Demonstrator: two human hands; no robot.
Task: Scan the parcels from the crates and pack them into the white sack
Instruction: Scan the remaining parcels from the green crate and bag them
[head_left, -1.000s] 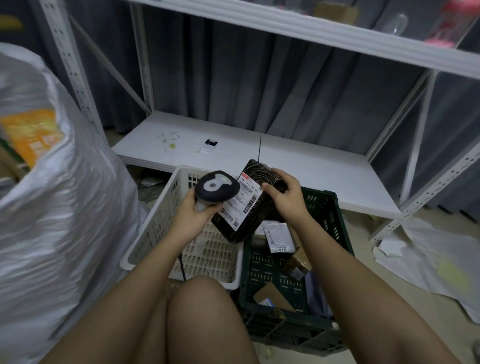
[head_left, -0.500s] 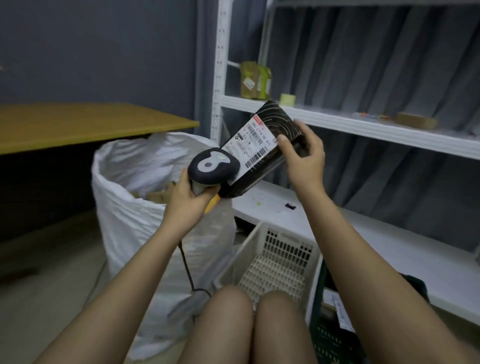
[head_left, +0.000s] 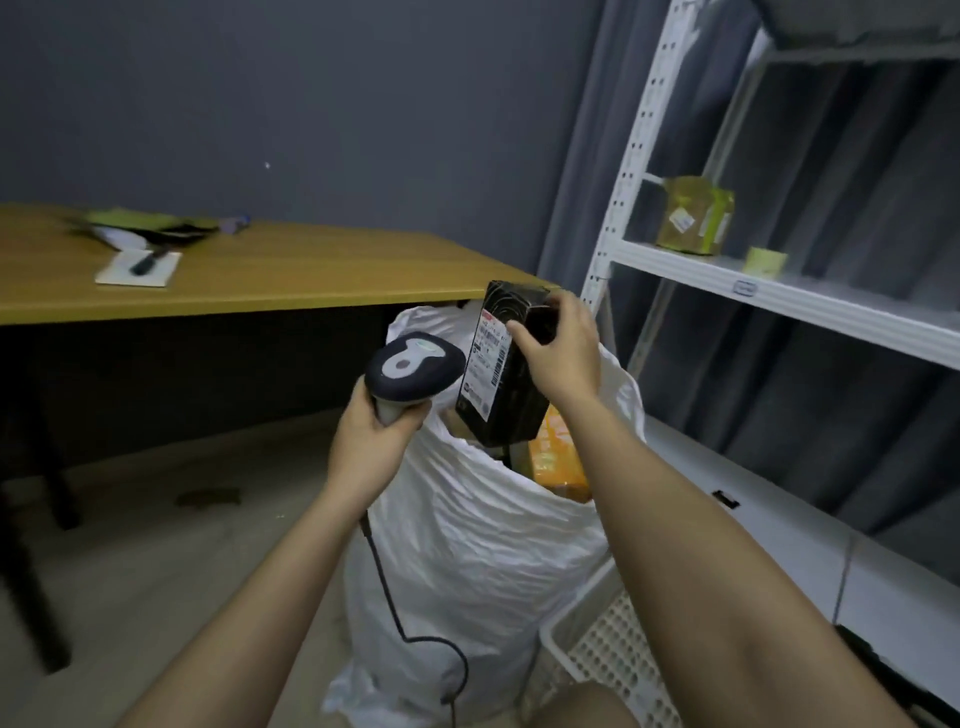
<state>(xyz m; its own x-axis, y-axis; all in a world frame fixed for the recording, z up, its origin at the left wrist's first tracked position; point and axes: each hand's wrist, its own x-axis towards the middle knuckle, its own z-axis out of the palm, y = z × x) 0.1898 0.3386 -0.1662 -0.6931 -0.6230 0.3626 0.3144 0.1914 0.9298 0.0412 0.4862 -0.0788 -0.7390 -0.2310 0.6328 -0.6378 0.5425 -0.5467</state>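
On the left a wooden desk (head_left: 291, 275) carries a white pad with a dark pen (head_left: 139, 266) and some blurred clutter, and just right of its near corner the person's left hand (head_left: 370, 435) curls around the grip of a corded handheld barcode scanner (head_left: 413, 370). To the right of the scanner, the right hand (head_left: 558, 349) grips the upper end of a black parcel (head_left: 511, 375), white shipping label facing left, held tilted over the open mouth of the white sack (head_left: 478, 551), where an orange packet (head_left: 558, 452) shows inside. Farther right stand a white crate (head_left: 608, 654) near the sack's base and a white metal shelving rack (head_left: 779, 299) with a yellow-green wrapped parcel (head_left: 695, 215) on its shelf.
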